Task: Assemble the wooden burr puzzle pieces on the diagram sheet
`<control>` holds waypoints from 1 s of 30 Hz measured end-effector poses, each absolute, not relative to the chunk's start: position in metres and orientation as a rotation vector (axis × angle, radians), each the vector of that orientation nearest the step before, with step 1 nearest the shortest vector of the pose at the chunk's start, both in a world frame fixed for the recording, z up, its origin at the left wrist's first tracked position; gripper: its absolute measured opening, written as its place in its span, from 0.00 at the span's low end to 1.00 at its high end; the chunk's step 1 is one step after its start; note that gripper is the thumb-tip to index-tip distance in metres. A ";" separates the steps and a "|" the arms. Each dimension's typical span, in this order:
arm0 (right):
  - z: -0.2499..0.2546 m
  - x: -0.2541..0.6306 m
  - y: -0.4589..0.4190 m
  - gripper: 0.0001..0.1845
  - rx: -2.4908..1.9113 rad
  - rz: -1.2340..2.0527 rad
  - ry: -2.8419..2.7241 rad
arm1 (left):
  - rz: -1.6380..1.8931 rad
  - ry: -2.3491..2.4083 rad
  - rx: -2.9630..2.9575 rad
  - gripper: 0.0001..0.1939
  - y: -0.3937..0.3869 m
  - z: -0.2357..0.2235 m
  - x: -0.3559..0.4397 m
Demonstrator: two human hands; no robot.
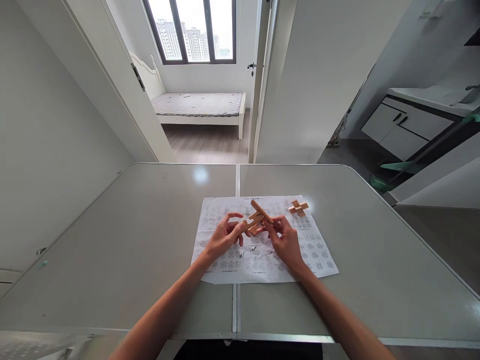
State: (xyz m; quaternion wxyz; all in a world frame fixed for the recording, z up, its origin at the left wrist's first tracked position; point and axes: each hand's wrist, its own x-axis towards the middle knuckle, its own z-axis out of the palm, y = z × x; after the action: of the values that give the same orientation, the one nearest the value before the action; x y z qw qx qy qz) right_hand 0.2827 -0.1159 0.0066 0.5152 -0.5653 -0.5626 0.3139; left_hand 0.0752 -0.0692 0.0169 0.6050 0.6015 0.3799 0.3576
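Over a printed paper sheet (pixel 313 250), my left hand (pixel 224 236) pinches one end of a notched wooden puzzle piece (pixel 254 218) between thumb and fingers. My right hand (pixel 285 243) is closed on the near end of a wooden puzzle stick (pixel 259 208), which slants up and to the left. The stick crosses the far end of the notched piece; whether they interlock I cannot tell. Another wooden block (pixel 255 230) shows just below them, near my right fingertips, partly hidden. To the right, an assembled wooden cross puzzle (pixel 298 208) rests on the sheet's upper corner.
The sheet lies on a grey folding table (pixel 150 250) with a metal seam (pixel 235 305) down its middle. Small dark-and-light bits (pixel 242 254) lie on the paper. Beyond the table are a doorway, a bed (pixel 198 105) and a window; a white cabinet (pixel 407 120) stands right.
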 end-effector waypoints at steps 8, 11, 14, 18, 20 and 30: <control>0.005 0.281 -0.117 0.16 -1.313 0.759 -1.398 | 0.834 0.909 1.371 0.25 -0.070 0.020 0.077; 0.004 0.281 -0.117 0.13 -1.269 0.763 -1.406 | 0.829 0.898 1.370 0.25 -0.071 0.022 0.077; 0.003 0.281 -0.118 0.12 -1.248 0.766 -1.420 | 0.824 0.890 1.370 0.26 -0.070 0.021 0.076; 0.003 0.282 -0.118 0.11 -1.235 0.766 -1.435 | 0.826 0.894 1.374 0.26 -0.070 0.019 0.076; 0.003 0.283 -0.118 0.11 -1.236 0.760 -1.442 | 0.825 0.892 1.376 0.25 -0.070 0.018 0.076; -0.003 0.283 -0.121 0.09 -1.271 0.686 -1.533 | 0.788 0.861 1.373 0.23 -0.069 0.020 0.074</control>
State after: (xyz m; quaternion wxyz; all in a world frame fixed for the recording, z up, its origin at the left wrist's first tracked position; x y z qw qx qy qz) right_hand 0.2831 -0.1209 -0.0035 0.4950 -0.5243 -0.6324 0.2831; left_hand 0.0745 -0.0693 0.0200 0.6207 0.5975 0.3746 0.3426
